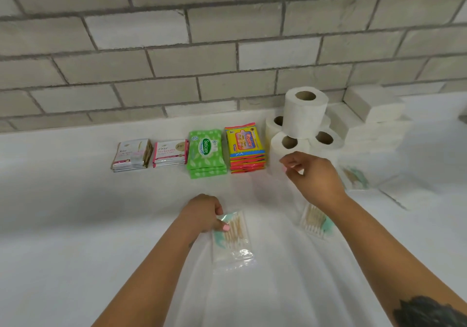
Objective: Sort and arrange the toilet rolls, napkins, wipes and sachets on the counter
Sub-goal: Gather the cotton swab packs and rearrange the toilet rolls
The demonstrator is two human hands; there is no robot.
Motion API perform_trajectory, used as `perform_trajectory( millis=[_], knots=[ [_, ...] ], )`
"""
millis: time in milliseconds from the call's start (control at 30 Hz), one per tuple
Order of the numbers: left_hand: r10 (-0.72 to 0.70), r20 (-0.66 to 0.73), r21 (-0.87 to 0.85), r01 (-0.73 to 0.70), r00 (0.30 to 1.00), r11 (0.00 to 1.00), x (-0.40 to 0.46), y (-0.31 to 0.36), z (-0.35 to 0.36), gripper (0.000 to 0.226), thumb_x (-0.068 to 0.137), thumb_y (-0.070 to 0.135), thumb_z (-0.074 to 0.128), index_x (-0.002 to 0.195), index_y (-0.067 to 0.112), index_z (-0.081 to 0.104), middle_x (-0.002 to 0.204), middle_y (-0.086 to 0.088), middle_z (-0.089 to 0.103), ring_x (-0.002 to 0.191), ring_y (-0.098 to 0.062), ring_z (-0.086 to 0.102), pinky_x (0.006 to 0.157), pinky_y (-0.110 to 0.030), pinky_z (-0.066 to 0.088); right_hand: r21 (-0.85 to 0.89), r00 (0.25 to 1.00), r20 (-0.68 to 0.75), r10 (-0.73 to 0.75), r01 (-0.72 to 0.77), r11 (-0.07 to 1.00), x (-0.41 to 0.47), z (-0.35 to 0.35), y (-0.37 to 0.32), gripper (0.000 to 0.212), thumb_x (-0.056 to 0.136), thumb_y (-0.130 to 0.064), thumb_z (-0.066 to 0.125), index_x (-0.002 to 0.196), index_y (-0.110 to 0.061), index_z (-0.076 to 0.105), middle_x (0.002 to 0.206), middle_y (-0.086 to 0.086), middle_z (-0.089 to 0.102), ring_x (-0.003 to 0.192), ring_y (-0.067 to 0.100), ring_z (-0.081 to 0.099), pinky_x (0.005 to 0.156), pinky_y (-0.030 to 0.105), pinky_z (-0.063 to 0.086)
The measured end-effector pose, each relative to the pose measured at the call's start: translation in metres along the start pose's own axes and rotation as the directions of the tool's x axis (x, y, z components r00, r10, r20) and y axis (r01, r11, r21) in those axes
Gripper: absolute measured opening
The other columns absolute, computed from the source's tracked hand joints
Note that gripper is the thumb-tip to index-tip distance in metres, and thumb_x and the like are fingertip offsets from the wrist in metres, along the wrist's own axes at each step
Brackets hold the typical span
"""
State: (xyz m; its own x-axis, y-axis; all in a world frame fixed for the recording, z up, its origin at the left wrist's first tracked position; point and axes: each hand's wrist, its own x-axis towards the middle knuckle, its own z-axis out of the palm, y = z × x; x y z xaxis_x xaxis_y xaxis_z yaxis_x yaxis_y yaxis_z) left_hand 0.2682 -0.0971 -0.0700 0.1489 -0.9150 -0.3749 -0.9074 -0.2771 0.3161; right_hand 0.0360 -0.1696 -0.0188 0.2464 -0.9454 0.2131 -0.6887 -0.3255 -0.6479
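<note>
White counter (75, 213) carried everything we saw, backed by a grey-white brick-tile wall (177, 48). Along the back we noted a row, left to right: a stack of Dove sachets (131, 155), a second stack of Dove sachets with pink edging (170, 153), a stack of green Sanicare wipes packs (206, 153), a stack of yellow-and-red Giggles wipes packs (245, 147), all just beside one another. Right of those stood the toilet rolls (303, 127), three upright with a fourth on top, cores showing. Behind and right of the rolls we saw white napkin stacks (374, 107) against the wall.

Our left hand (202, 213) pinched the top edge of a clear plastic bag of cotton swabs (232, 238), fingers curled on it; wooden sticks and a teal card showed inside, and the bag lay on the counter. Our right hand (313, 177) hovered in front of the rolls with fingers loosely curled, thumb and forefinger close; whether it held anything, we could not tell. A second swab bag (314, 222) lay under the right wrist. More clear packets (358, 177) sat blurred at the right, contents unclear.
</note>
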Motion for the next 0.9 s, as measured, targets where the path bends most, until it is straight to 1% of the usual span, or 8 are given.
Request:
perform_trajectory(
  millis=[100, 167, 233, 433, 500, 633, 767, 900],
  knots=[
    [-0.002, -0.010, 0.008, 0.002, 1.000, 1.000, 0.002, 0.002, 0.000, 0.043, 0.073, 0.034, 0.078, 0.107, 0.014, 0.060, 0.116, -0.003, 0.062, 0.105, -0.018, 0.056, 0.084, -0.024, 0.041, -0.097, 0.997, 0.024, 0.075, -0.072, 0.993, 0.001, -0.007, 0.016, 0.015, 0.084, -0.019, 0.061, 0.095, -0.027, 0.068, 0.084, -0.013, 0.063, 0.078, 0.007, 0.057, 0.071, 0.019, 0.038],
    [-0.008, -0.008, -0.006, 0.007, 1.000, 1.000, 0.003, 0.002, 0.000, 0.038, 0.073, 0.032, 0.078, 0.100, 0.017, 0.057, 0.114, -0.004, 0.062, 0.098, -0.018, 0.055, 0.084, -0.025, 0.042, -0.192, 0.985, 0.083, 0.153, -0.135, 0.972, 0.000, -0.011, 0.029, 0.016, 0.084, -0.019, 0.063, 0.097, -0.025, 0.067, 0.091, -0.010, 0.066, 0.085, 0.012, 0.059, 0.073, 0.021, 0.040],
    [-0.011, 0.010, -0.034, 0.011, 1.000, 0.999, 0.004, 0.001, -0.001, 0.042, 0.074, 0.031, 0.077, 0.108, 0.015, 0.057, 0.117, -0.005, 0.061, 0.103, -0.019, 0.056, 0.088, -0.026, 0.042, -0.277, 0.956, 0.162, 0.245, -0.194, 0.941, -0.001, -0.011, 0.043, 0.022, 0.082, -0.018, 0.065, 0.103, -0.023, 0.065, 0.104, -0.003, 0.066, 0.092, 0.017, 0.059, 0.077, 0.024, 0.044],
    [-0.009, 0.038, -0.106, 0.013, 0.999, 0.994, 0.005, 0.001, -0.010, 0.046, 0.084, 0.031, 0.067, 0.122, 0.008, 0.057, 0.123, -0.008, 0.058, 0.114, -0.023, 0.054, 0.083, -0.024, 0.038, -0.472, 0.868, 0.241, 0.433, -0.285, 0.834, -0.007, -0.005, 0.066, 0.070, 0.070, -0.041, 0.077, 0.130, -0.023, 0.045, 0.122, 0.005, 0.051, 0.117, 0.027, 0.044, 0.093, 0.035, 0.045],
    [-0.014, 0.024, -0.166, 0.018, 1.000, 0.986, 0.005, -0.001, -0.011, 0.042, 0.084, 0.028, 0.068, 0.118, 0.007, 0.059, 0.120, -0.010, 0.060, 0.108, -0.024, 0.055, 0.073, -0.023, 0.036, -0.485, 0.847, 0.270, 0.459, -0.292, 0.824, -0.008, -0.001, 0.070, 0.079, 0.067, -0.044, 0.078, 0.133, -0.021, 0.041, 0.124, 0.004, 0.052, 0.118, 0.027, 0.046, 0.095, 0.037, 0.045],
    [-0.050, -0.020, -0.319, 0.041, 0.999, 0.947, 0.007, -0.007, -0.010, 0.037, 0.083, 0.024, 0.070, 0.113, 0.006, 0.058, 0.115, -0.012, 0.061, 0.093, -0.023, 0.054, 0.070, -0.024, 0.040, -0.509, 0.861, 0.251, 0.442, -0.271, 0.817, -0.008, 0.005, 0.076, 0.087, 0.062, -0.046, 0.081, 0.133, -0.018, 0.040, 0.123, 0.006, 0.050, 0.117, 0.028, 0.047, 0.097, 0.038, 0.044],
    [-0.061, -0.044, -0.435, 0.036, 0.997, 0.900, 0.006, -0.010, -0.010, 0.032, 0.084, 0.022, 0.068, 0.109, 0.006, 0.057, 0.096, -0.005, 0.055, 0.081, -0.018, 0.051, 0.054, -0.020, 0.040, -0.542, 0.854, 0.237, 0.463, -0.279, 0.792, -0.004, 0.005, 0.076, 0.090, 0.056, -0.051, 0.083, 0.128, -0.019, 0.040, 0.121, 0.007, 0.048, 0.116, 0.028, 0.045, 0.097, 0.037, 0.041],
    [-0.131, -0.037, -0.651, 0.075, 0.991, 0.756, 0.005, -0.012, -0.010, 0.030, 0.080, 0.018, 0.073, 0.104, 0.010, 0.056, 0.098, -0.006, 0.061, 0.073, -0.014, 0.058, 0.049, -0.018, 0.049, -0.542, 0.832, 0.264, 0.488, -0.291, 0.789, 0.000, 0.005, 0.075, 0.085, 0.053, -0.054, 0.083, 0.119, -0.018, 0.044, 0.110, 0.002, 0.056, 0.108, 0.024, 0.051, 0.088, 0.032, 0.043]
  ],
)
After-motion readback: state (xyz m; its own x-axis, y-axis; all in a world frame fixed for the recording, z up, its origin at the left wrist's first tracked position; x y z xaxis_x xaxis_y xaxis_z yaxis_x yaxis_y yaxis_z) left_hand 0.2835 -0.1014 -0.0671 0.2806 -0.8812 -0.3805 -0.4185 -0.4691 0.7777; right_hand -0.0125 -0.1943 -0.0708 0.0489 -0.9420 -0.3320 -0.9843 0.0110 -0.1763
